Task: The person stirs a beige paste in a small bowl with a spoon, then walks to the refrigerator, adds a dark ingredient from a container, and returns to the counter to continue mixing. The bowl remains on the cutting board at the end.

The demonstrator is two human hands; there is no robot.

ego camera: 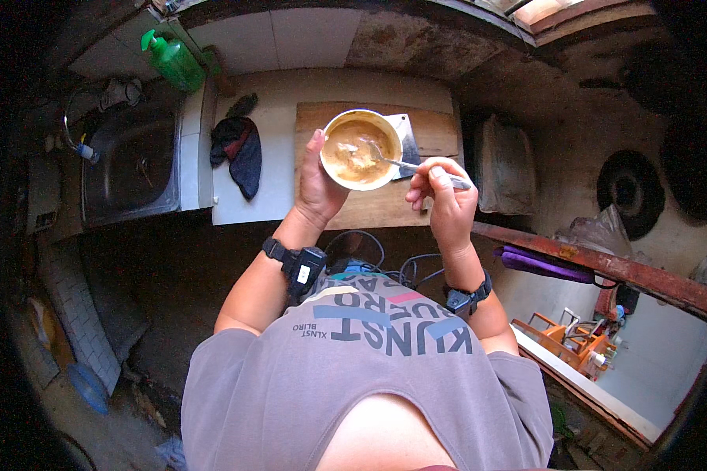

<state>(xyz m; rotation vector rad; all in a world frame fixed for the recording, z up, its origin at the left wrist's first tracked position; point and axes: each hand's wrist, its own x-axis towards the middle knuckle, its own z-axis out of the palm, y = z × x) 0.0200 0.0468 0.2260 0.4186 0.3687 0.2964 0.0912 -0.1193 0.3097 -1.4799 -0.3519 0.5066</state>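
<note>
A pale round bowl (362, 189) is held up over a wooden board by my left hand (320, 182), thumb along its left side and fingers beneath. Inside lies a thick tan-brown mixture (356, 147) with lighter lumps, and some is smeared on the inner wall. My right hand (445, 188) pinches the handle of a metal spoon (409, 166). Its tip dips into the mixture right of the middle. Partly hidden behind the bowl, a black-and-white flat item (409, 141) with a small hole in one corner rests on the wooden board (353, 213).
Left of the board are a dark cloth (243, 156) on the white counter (259, 213) and a metal sink (131, 168). A green pump bottle (177, 62) stands behind the sink. At right sit a plastic-covered box (505, 168) and a wooden ledge (595, 259) with a purple cloth (542, 265).
</note>
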